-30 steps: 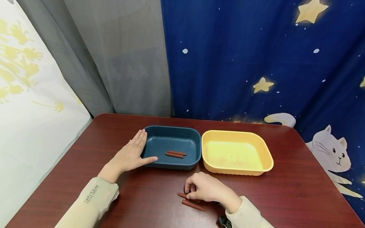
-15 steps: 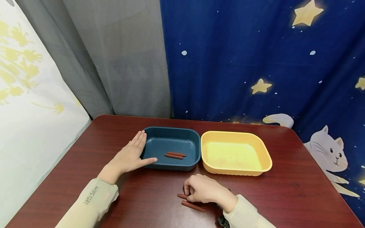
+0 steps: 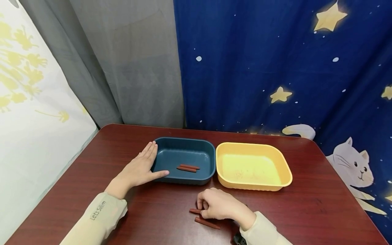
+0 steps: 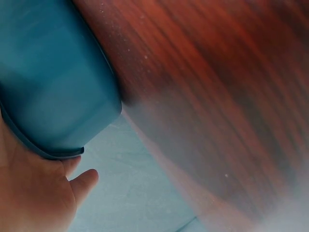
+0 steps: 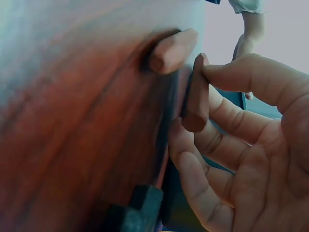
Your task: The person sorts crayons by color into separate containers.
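In the head view my left hand rests with straight fingers along the left end of a dark blue plastic tub, its thumb over the front rim. Two reddish-brown pointed sticks lie inside the tub. My right hand, low over the table in front, pinches a similar stick between thumb and fingers. The right wrist view shows that held stick to be faceted, with the thumb on its narrow end. Another loose stick lies on the table just nearer me.
A yellow tub stands directly right of the blue one, nothing in it. Both stand on a dark red wooden table. A small black object shows below the right sleeve. Dark blocky shapes appear low in the right wrist view.
The right hand stays almost in place on its stick, which has shifted slightly left. My left hand and both tubs keep their places; the view itself has tilted a little.
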Demonstrator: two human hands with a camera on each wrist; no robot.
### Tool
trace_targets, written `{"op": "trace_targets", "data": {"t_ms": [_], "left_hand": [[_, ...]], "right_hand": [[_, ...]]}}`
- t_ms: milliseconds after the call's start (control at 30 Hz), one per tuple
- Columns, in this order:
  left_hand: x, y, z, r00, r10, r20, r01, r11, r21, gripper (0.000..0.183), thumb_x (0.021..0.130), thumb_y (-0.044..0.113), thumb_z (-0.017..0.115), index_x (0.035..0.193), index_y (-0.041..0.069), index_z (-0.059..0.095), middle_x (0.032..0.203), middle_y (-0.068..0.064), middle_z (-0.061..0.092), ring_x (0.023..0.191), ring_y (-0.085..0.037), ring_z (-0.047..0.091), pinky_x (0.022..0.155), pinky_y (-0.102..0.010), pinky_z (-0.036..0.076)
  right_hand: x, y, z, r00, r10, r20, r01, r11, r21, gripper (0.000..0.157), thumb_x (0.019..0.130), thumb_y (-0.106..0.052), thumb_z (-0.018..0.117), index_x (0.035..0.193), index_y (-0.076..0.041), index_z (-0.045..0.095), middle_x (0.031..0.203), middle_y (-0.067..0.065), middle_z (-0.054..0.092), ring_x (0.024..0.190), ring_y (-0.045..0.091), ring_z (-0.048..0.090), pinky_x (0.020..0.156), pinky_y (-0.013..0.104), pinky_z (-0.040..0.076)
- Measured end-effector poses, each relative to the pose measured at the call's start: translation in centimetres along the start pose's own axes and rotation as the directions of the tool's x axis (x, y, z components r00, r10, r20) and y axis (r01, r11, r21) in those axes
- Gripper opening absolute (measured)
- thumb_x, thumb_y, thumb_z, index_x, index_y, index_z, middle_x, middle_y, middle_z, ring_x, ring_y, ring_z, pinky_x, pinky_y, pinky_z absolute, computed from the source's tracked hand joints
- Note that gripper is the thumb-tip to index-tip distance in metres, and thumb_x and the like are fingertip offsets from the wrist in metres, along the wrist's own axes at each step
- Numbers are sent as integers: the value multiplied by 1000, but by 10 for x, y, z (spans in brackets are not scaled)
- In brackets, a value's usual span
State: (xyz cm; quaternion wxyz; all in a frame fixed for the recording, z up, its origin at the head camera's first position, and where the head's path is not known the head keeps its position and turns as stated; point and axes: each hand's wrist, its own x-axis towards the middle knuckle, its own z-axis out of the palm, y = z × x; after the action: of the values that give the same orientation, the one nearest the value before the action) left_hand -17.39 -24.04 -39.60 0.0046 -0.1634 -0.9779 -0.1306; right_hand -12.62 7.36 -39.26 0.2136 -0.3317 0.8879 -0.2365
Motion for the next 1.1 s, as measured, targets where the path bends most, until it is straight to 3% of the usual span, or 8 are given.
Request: {"op": "trace_targets", "data": {"t_ms": [300,1100], "left_hand": [[-2,0,2,1000,-13,5,13,1000,-14,117,84,80,51,157,-4,14,167,-17,7,155,-36,6,123,-56,20],[2,-1,4,999,-32,12,32,999,-5,119,83,82,48,158,-2,11,168,-16,6,156,-35,5,123,-56,19]], "right_hand": [[2,3,-4,994,-66,-85,71,996,55,12,81,-13,72,81,-23,65,65,-13,52,56,-1,45,53,17,39],[11,-9,-24,965,-182,-189,214,962,169,9,86,-7,68,87,-16,66,72,-9,55,61,0,49,58,18,46]]}}
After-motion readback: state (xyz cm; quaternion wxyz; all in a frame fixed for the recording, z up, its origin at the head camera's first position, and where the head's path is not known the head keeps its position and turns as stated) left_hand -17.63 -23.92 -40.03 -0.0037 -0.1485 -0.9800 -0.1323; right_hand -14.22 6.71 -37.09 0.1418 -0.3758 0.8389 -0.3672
